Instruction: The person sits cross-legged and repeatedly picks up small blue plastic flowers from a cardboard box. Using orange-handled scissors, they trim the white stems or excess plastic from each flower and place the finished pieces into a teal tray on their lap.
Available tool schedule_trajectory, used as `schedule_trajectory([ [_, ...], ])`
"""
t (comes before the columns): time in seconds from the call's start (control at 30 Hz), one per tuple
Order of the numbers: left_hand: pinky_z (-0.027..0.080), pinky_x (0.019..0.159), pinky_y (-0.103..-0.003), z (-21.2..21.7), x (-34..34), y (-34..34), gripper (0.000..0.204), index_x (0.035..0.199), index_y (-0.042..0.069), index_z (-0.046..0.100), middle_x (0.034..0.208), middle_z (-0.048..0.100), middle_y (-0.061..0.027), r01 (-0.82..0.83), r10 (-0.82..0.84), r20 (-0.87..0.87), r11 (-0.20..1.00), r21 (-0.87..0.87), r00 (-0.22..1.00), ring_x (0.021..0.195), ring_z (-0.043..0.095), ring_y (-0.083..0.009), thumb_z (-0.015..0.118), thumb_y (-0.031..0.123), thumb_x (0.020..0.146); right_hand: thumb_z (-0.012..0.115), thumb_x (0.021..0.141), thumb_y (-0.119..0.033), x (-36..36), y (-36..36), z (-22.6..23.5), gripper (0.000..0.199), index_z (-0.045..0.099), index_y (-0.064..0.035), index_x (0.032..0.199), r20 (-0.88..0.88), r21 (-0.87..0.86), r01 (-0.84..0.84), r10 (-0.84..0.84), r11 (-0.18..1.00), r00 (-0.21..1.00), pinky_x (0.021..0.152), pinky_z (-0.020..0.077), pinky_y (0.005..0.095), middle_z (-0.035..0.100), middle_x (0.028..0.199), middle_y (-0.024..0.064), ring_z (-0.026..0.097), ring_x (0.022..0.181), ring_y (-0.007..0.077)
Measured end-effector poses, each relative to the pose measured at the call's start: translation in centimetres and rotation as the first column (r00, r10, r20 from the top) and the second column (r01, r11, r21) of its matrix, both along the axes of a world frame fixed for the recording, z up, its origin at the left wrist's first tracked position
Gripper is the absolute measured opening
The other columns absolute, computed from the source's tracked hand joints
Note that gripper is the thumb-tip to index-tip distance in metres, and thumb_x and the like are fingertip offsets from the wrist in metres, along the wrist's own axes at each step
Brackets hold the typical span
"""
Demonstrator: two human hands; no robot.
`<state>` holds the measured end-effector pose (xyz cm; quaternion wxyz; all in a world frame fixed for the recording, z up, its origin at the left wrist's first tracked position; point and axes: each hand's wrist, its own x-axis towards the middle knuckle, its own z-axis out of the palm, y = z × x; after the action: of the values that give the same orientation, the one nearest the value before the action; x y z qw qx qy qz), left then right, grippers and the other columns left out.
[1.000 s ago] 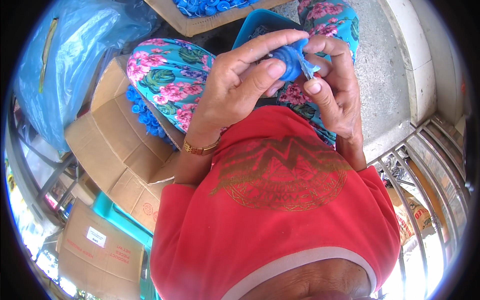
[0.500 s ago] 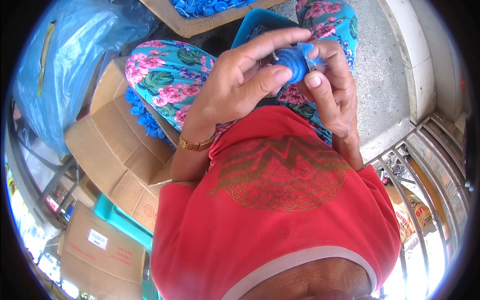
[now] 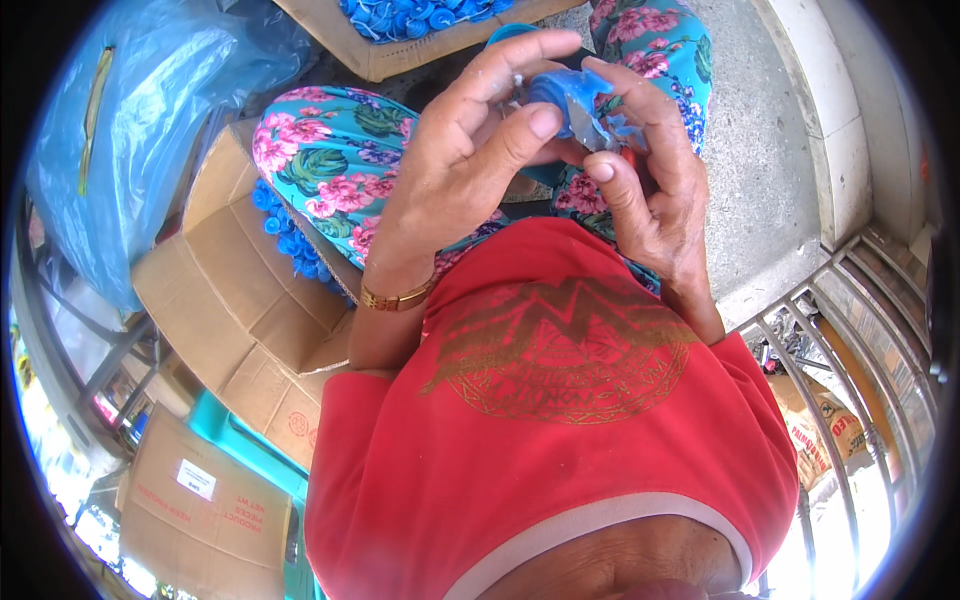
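Above my lap, my left hand (image 3: pixel 465 140) is closed around a round, ridged blue piece (image 3: pixel 546 97) that looks like wax; a short pale thread shows by the fingers. My right hand (image 3: pixel 655 165) pinches a small grey blade (image 3: pixel 581 122) with a bit of red near the fingers. Its flat side lies against the blue piece. Thin blue shavings (image 3: pixel 622 130) cling about the blade and the right fingertips. Most of the blade's handle is hidden by the right hand.
Several blue pieces fill a carton (image 3: pixel 420 15) ahead and lie in an open cardboard box (image 3: pixel 235 290) at my left. A blue plastic bag (image 3: pixel 150 130) hangs at far left. Behind my hands is a blue tub (image 3: pixel 508 33). Metal railings (image 3: pixel 850 350) stand on the right.
My left hand has shifted slightly left and turned the blue piece, so less of its ridged side shows. More of the blade's grey face and a red part are visible.
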<state>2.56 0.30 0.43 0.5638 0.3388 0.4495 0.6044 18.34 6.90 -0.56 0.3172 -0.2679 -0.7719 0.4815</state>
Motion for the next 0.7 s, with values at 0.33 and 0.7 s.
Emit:
schedule_trajectory([
  [0.33, 0.048, 0.081, -0.024, -0.2, -1.1, 0.0, 0.044, 0.126, -0.004, 0.049, 0.112, 0.059, -0.0097, 0.099, -0.098, -0.034, 0.994, 0.044, 0.995, 0.094, 0.057, -0.0114, 0.061, 0.01, 0.086, 0.061, 0.085, -0.014, -0.3, 0.0, -0.4, 0.037, 0.05, -0.0027, 0.118, -0.081, -0.002, 0.007, -0.007, 1.0, 0.997, 0.063, 0.0494, 0.027, 0.063, 0.101, 0.0094, 0.063, 0.071, 0.0184],
  [0.7, 0.046, 0.092, -0.031, 0.1, -1.2, -0.2, 0.043, 0.124, -0.005, 0.051, 0.122, 0.056, -0.014, 0.207, -0.191, -0.229, 0.977, 0.048, 0.954, 0.108, 0.056, -0.0188, 0.062, 0.005, 0.084, 0.061, 0.088, -0.019, 0.2, -0.2, -0.9, 0.034, 0.049, -0.0017, 0.114, -0.163, -0.244, -0.015, -0.025, 0.97, 0.986, 0.068, 0.0467, 0.027, 0.057, 0.109, 0.0126, 0.057, 0.074, 0.0144],
])
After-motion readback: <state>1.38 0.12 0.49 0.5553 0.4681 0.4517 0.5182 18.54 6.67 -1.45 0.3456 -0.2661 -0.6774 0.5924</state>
